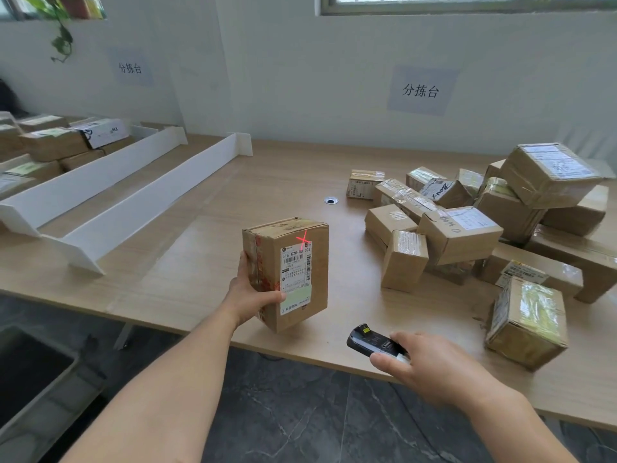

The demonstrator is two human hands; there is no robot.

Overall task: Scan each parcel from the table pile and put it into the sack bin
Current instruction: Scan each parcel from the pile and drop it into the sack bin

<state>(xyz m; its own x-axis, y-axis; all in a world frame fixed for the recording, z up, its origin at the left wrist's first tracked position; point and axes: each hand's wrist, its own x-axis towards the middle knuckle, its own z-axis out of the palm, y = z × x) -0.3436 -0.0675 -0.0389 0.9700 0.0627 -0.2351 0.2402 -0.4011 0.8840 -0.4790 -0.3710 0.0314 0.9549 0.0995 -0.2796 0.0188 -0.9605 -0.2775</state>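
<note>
Centrally, a box-shaped brown cardboard parcel [293, 272] stands roughly upright, slightly tilted, over the near part of the pale wood-grain table [207, 202]. Its edges are creased and taped, and a white printed label [296, 279] faces the camera. The left hand [253, 295] grips its lower left side, thumb across the front. A red laser cross [303, 239] sits on the label's top corner. The right hand [430, 369], near right, curls round a glossy black scanner [370, 342], apart from the parcel. A pile of taped boxes [467, 222] lies far right.
</note>
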